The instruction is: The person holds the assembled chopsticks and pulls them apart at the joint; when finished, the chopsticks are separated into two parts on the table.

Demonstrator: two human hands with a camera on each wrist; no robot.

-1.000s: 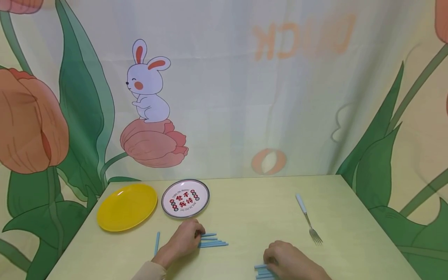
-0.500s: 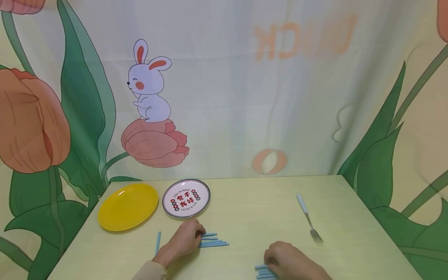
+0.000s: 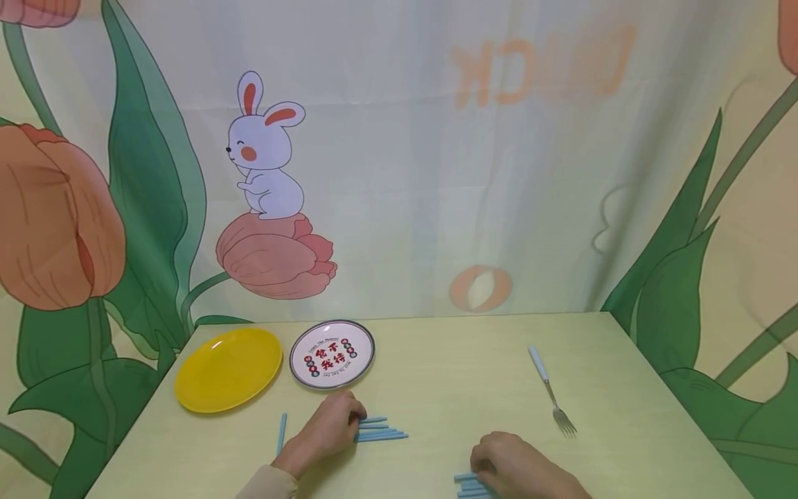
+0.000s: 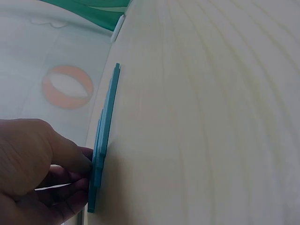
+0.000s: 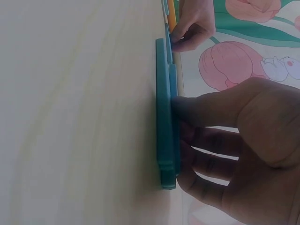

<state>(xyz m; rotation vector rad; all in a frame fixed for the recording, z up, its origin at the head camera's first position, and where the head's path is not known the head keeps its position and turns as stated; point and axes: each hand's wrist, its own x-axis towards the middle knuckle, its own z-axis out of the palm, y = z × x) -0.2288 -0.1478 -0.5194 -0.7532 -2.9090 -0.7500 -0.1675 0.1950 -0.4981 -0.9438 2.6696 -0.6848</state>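
My left hand (image 3: 333, 424) has its fingers curled down at the left ends of several thin blue sticks (image 3: 382, 436) on the table. In the left wrist view, its thumb and fingertips grip these sticks, which lie side by side with uneven ends. Nearer the front edge, my right hand (image 3: 517, 463) pinches a second group of blue sticks (image 5: 163, 108), thumb against their side and fingers beyond. In the head view this hand partly covers that group. One more blue stick (image 3: 282, 428) lies alone left of my left hand, its lower end hidden by the wrist.
A yellow plate (image 3: 228, 371) sits at the table's back left, with a white plate (image 3: 305, 357) with red characters beside it. To the right lies a fork (image 3: 548, 388) with a pale handle. A printed curtain (image 3: 399, 173) hangs behind the table (image 3: 449, 374).
Both hands stay at their groups of sticks with almost no movement. The head view has shifted very slightly; plates, fork and the lone stick stay in place.
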